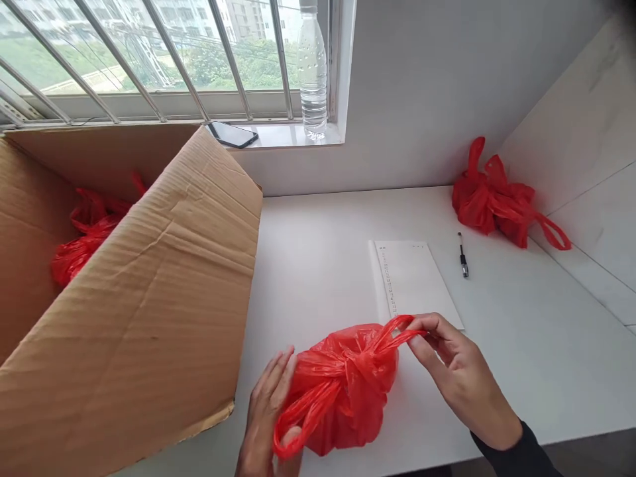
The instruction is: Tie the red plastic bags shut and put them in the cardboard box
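Right hand (460, 371) pinching one handle loop of the tied red plastic bag (342, 391), fingers pressed together on it. Left hand (265, 417) laid against the bag's left side, thumb hooked through the other loop, fingers extended. Bag resting on the white surface (521, 371), near its front edge. Just behind, a sheet of paper (415, 281) and pen (463, 257); left, an open cardboard box (149, 318); far right, another red bag (497, 199).

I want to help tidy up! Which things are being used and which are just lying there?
In use:
left hand
right hand
red bag, a handle in each hand

Lying about:
cardboard box
paper
pen
second red bag
water bottle
phone
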Action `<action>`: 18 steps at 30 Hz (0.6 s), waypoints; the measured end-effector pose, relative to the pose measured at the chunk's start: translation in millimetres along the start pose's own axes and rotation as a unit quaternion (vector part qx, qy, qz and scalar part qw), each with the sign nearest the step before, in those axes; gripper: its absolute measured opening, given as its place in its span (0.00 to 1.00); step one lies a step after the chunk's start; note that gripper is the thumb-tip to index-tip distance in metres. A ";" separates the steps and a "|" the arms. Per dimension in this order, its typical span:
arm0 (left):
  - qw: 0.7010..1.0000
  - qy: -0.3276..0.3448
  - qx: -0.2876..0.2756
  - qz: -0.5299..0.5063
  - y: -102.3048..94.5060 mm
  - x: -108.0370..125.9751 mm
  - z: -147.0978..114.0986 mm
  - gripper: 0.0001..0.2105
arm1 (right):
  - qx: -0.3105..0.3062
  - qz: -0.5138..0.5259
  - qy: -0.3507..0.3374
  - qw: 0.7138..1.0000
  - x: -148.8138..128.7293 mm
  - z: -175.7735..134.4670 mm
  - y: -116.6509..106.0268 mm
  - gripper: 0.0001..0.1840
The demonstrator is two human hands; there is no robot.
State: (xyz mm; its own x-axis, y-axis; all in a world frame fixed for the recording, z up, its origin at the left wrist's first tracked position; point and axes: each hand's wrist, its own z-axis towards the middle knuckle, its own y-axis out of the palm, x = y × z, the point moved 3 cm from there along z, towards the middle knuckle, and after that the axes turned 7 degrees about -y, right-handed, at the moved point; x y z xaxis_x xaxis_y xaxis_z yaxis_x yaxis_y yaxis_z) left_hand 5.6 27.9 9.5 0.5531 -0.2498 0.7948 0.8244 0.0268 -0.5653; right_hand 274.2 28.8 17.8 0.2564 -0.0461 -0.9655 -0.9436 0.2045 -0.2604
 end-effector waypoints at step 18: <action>0.936 0.138 -0.135 0.295 50.2 -16.9 4.0 0.29 | -0.082 -0.183 -0.215 0.956 43.7 -32.3 92.8 0.10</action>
State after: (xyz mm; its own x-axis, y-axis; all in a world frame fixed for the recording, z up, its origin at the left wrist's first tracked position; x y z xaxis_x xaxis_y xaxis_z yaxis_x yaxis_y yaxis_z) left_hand 38.1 37.3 -31.5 0.8199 -0.5096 0.2610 0.3044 0.0018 -0.9525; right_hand 191.0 14.2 -48.8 0.6050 0.3275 -0.7257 -0.7851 0.0940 -0.6121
